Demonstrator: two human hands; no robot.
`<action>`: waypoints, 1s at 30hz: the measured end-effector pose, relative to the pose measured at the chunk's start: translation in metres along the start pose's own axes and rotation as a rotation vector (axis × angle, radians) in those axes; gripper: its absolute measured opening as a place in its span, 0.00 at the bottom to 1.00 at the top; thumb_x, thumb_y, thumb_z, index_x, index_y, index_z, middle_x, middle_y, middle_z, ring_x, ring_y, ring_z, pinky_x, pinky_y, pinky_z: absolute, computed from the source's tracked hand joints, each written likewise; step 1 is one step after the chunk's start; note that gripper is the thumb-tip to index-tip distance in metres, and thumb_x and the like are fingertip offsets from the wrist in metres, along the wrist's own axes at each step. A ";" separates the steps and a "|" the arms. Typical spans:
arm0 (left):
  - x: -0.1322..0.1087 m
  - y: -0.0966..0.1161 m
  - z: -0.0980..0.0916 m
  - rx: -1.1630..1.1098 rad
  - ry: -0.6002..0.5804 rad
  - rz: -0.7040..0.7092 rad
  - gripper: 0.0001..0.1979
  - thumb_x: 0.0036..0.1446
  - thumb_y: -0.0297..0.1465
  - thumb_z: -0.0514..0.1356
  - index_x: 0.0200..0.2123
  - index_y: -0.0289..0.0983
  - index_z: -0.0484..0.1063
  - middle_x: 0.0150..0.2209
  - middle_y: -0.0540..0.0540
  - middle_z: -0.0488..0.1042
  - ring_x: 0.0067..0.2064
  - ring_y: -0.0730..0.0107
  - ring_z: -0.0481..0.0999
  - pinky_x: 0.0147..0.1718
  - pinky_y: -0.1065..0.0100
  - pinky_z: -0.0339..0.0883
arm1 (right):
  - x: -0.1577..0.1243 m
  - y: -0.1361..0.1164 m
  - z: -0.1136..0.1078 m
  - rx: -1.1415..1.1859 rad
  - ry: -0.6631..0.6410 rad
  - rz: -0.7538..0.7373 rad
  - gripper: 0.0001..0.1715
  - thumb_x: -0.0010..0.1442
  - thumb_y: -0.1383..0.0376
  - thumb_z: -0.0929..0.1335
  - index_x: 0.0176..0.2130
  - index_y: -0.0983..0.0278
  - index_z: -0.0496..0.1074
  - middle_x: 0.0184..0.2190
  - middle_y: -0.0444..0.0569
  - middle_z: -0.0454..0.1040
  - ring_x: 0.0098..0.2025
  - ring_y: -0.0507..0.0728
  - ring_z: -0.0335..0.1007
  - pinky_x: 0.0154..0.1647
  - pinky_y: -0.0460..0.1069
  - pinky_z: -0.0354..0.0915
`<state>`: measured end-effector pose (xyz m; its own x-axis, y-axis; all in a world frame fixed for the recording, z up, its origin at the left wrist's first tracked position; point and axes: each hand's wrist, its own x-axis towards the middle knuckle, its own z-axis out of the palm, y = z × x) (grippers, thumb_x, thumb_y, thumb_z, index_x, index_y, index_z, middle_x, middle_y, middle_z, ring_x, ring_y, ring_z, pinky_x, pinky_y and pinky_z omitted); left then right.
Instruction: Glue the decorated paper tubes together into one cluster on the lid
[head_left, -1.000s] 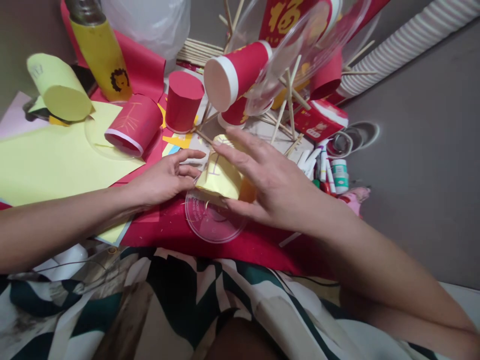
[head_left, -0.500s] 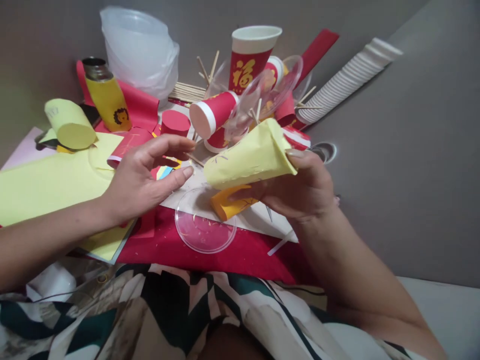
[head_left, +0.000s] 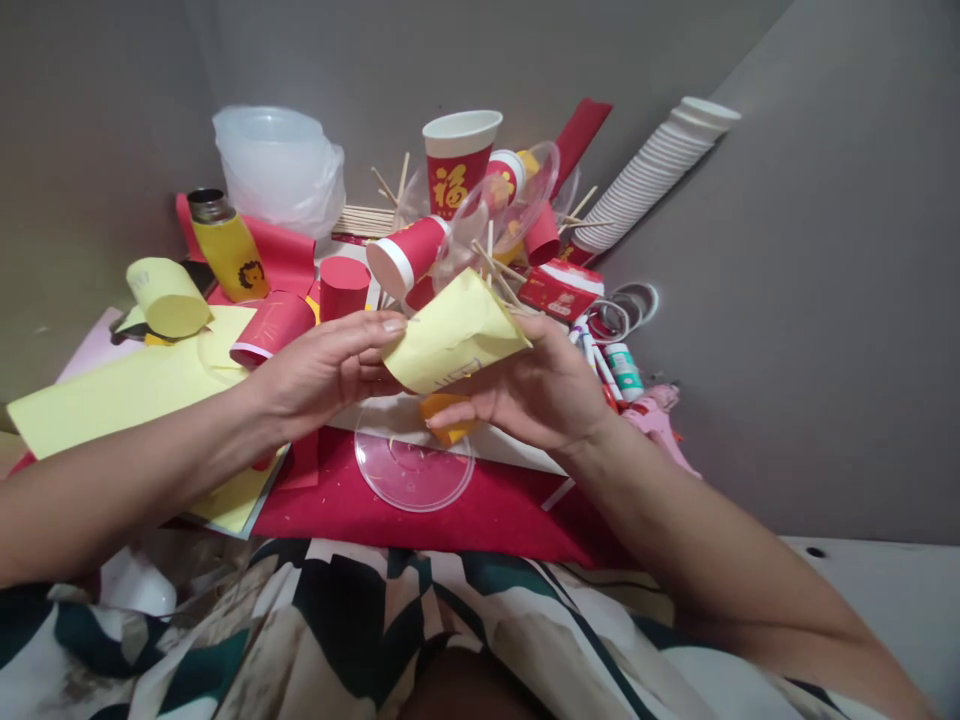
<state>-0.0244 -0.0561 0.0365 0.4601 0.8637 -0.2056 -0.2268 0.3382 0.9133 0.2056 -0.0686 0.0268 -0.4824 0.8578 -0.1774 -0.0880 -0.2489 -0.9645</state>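
The left hand (head_left: pixel 322 370) and the right hand (head_left: pixel 532 395) hold a yellow paper cone (head_left: pixel 450 335) up between them. The left hand pinches its wide end with thumb and fingers. The right hand curls around the other end. An orange paper bit (head_left: pixel 442 408) sits at the right fingertips. A clear round lid (head_left: pixel 412 475) lies below both hands. A red cup (head_left: pixel 409 258) lies on its side past the hands.

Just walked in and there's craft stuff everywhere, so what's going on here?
A person holds a yellow paper-wrapped cup sideways: the left hand pinches one end, the right hand cradles it from below. Beneath it a clear plastic lid lies on red paper. Red cups, wooden sticks and a stack of white cups sit behind.
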 end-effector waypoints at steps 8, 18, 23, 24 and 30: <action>-0.004 0.016 0.019 -0.123 0.140 0.134 0.19 0.53 0.22 0.68 0.49 0.38 0.74 0.45 0.47 0.80 0.44 0.66 0.81 0.42 0.68 0.76 | 0.001 0.003 -0.008 -0.361 0.082 -0.274 0.39 0.69 0.42 0.53 0.69 0.57 0.58 0.64 0.60 0.73 0.58 0.65 0.78 0.48 0.61 0.78; -0.007 0.008 0.017 0.127 0.105 0.273 0.32 0.50 0.29 0.73 0.59 0.43 0.73 0.33 0.52 0.80 0.39 0.62 0.82 0.44 0.62 0.77 | -0.008 -0.002 0.004 -0.595 0.319 -0.527 0.38 0.65 0.41 0.68 0.67 0.51 0.64 0.62 0.56 0.76 0.63 0.65 0.74 0.57 0.64 0.75; -0.004 0.012 0.018 0.086 0.038 0.167 0.29 0.54 0.29 0.70 0.60 0.40 0.73 0.40 0.48 0.82 0.40 0.64 0.82 0.42 0.65 0.76 | -0.007 0.002 0.010 -0.500 0.272 -0.501 0.28 0.65 0.48 0.72 0.59 0.55 0.74 0.58 0.54 0.79 0.58 0.63 0.78 0.59 0.63 0.75; -0.002 0.011 0.017 0.081 0.026 0.150 0.29 0.55 0.29 0.70 0.60 0.40 0.73 0.41 0.47 0.82 0.39 0.65 0.82 0.42 0.66 0.76 | -0.006 0.004 0.010 -0.485 0.257 -0.504 0.27 0.64 0.49 0.73 0.58 0.55 0.74 0.58 0.53 0.79 0.58 0.63 0.78 0.59 0.63 0.75; 0.005 0.003 0.009 0.122 -0.011 0.233 0.33 0.56 0.30 0.72 0.64 0.42 0.71 0.48 0.45 0.82 0.41 0.60 0.84 0.45 0.60 0.79 | -0.005 0.004 0.008 -0.399 0.237 -0.541 0.24 0.62 0.54 0.76 0.56 0.52 0.76 0.56 0.48 0.80 0.59 0.61 0.77 0.62 0.62 0.74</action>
<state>-0.0149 -0.0544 0.0414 0.4173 0.9086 0.0184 -0.2229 0.0827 0.9713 0.2006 -0.0777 0.0254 -0.2544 0.9007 0.3521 0.0865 0.3838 -0.9193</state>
